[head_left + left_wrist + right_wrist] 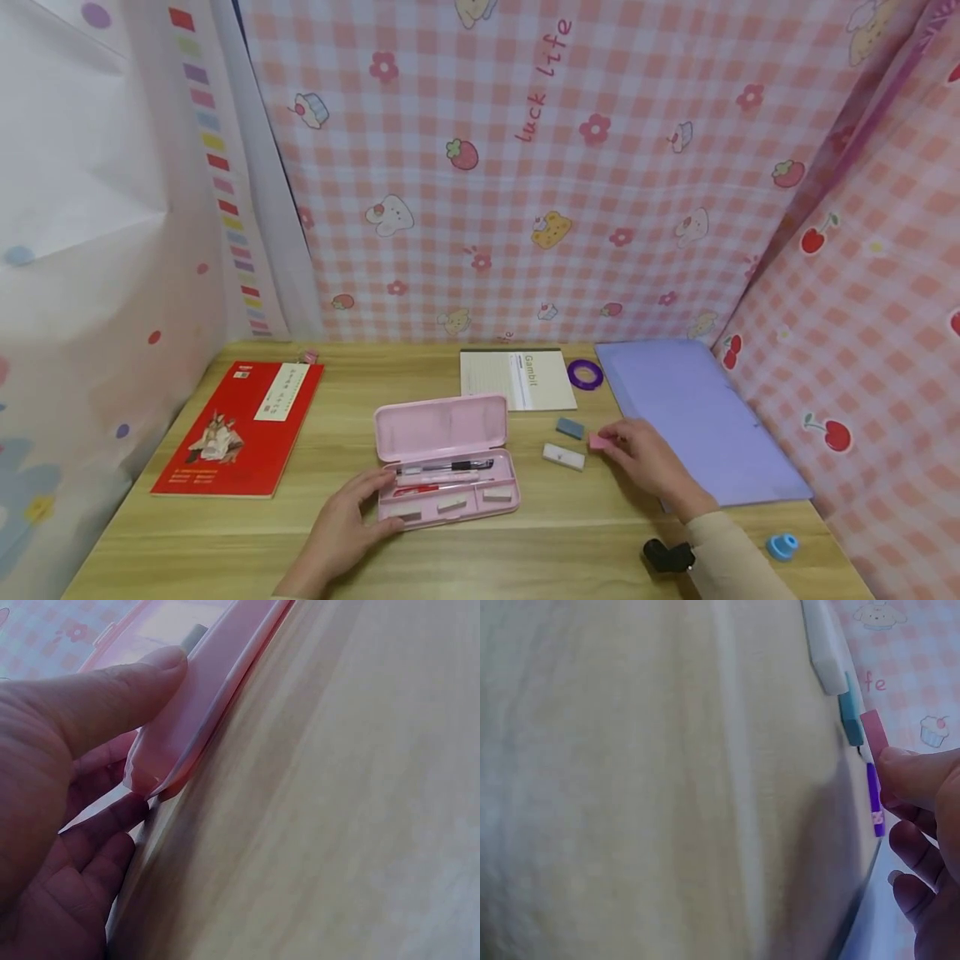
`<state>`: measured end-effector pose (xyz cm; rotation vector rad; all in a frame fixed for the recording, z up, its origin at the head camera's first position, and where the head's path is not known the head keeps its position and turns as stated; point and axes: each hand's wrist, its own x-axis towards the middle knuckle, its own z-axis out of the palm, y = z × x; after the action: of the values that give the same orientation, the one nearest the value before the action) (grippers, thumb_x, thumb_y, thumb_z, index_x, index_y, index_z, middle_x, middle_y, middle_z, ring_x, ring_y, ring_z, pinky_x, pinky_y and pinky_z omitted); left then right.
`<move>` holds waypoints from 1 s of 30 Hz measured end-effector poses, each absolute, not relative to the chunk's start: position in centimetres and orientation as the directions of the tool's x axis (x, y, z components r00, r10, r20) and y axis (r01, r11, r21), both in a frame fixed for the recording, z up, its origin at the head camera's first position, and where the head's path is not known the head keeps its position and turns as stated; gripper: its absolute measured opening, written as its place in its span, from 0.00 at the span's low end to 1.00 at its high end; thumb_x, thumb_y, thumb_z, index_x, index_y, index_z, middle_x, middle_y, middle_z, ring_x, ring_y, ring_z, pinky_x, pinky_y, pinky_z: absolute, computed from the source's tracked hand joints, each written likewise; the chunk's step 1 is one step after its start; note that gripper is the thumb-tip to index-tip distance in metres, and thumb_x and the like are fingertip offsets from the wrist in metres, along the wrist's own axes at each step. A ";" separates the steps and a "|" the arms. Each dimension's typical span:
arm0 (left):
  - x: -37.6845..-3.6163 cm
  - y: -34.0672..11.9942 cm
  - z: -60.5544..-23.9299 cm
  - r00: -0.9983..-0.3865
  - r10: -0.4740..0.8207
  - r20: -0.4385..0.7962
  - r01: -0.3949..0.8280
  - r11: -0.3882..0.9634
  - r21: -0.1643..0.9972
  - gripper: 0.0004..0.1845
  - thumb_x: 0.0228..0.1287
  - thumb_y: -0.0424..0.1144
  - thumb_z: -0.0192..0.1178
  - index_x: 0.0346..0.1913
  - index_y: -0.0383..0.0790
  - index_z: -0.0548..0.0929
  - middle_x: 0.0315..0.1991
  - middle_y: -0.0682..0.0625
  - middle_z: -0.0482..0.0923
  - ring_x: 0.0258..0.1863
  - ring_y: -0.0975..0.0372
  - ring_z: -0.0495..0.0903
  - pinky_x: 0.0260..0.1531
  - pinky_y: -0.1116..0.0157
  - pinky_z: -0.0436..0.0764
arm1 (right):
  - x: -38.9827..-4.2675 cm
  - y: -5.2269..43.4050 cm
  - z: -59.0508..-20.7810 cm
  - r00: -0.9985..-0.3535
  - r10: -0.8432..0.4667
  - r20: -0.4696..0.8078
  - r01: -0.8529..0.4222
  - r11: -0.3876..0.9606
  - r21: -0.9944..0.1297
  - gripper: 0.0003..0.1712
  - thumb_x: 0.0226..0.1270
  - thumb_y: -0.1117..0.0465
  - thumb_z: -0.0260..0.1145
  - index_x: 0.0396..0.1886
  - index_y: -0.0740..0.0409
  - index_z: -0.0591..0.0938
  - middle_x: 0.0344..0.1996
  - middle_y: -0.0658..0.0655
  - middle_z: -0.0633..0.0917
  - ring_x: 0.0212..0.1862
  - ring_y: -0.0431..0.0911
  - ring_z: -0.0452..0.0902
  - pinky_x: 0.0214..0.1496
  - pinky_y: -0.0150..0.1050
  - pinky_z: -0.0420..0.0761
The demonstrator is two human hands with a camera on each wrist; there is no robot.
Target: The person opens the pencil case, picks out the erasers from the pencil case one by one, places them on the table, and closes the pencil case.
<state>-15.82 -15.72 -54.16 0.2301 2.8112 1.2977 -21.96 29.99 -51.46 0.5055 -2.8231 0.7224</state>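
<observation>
**A:** Your left hand (347,527) is at the front left corner of the pink pencil case (447,461). Your thumb (112,694) lies bent over the rim, and your other fingers curl under that corner, so you hold the case.

**B:** The head camera shows the case open, with its lid up. There are pens (442,468) and small erasers inside. The left wrist camera does not show that. It only shows the pink edge close up, and your thumb on it.

**A:** Your right hand (647,457) is on the table (570,542), to the right of the case. Your fingertips touch a little pink eraser (600,442). In the right wrist camera your thumb (915,772) presses on its end. I cannot tell if you pinch it.

**B:** A white eraser (563,456) and a blue-grey eraser (570,428) lie just beside the pink one.

**A:** Farther back lie a notepad (517,379) and a purple tape ring (585,374). A purple folder (697,417) is by your right arm. A red book (240,427) is far left. A blue cap (782,546) sits near your sleeve (738,558).

**B:** Nothing lies between your right hand and the case.
</observation>
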 end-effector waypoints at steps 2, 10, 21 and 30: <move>-15.8 -15.7 -54.2 -0.988 0.149 0.026 0.117 0.644 0.756 0.37 0.44 0.49 0.77 0.61 0.48 0.78 0.63 0.49 0.72 0.65 0.51 0.67 0.64 0.48 0.65 | -22.0 30.1 -51.8 -0.929 -0.279 0.243 -0.362 0.821 -0.441 0.07 0.62 0.64 0.69 0.40 0.59 0.85 0.38 0.53 0.85 0.44 0.51 0.79 0.50 0.51 0.78; -15.8 -15.6 -54.1 -0.990 0.141 0.015 0.105 0.657 0.747 0.38 0.44 0.50 0.76 0.62 0.49 0.78 0.63 0.50 0.72 0.65 0.52 0.67 0.64 0.48 0.66 | -21.9 30.0 -52.6 -0.930 -0.274 0.244 -0.357 0.827 -0.434 0.08 0.61 0.64 0.70 0.40 0.57 0.86 0.37 0.52 0.85 0.44 0.51 0.79 0.51 0.51 0.77; -15.8 -15.8 -54.4 -0.989 0.145 0.042 0.127 0.653 0.747 0.37 0.43 0.50 0.77 0.61 0.48 0.78 0.62 0.50 0.73 0.64 0.52 0.68 0.64 0.49 0.66 | -21.8 29.9 -52.8 -0.920 -0.283 0.270 -0.377 0.829 -0.413 0.08 0.61 0.64 0.70 0.41 0.57 0.86 0.37 0.50 0.85 0.44 0.50 0.79 0.50 0.50 0.78; -15.8 -15.7 -54.2 -0.989 0.144 0.023 0.113 0.657 0.745 0.38 0.43 0.51 0.76 0.62 0.48 0.78 0.63 0.50 0.72 0.65 0.51 0.68 0.64 0.48 0.67 | -21.8 29.9 -52.9 -0.931 -0.262 0.255 -0.351 0.834 -0.425 0.08 0.62 0.62 0.70 0.41 0.55 0.87 0.37 0.49 0.84 0.45 0.49 0.79 0.50 0.50 0.78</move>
<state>-15.84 -15.72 -54.21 0.2190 2.8254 1.2662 -21.83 29.88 -52.94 0.4771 -2.8280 0.7080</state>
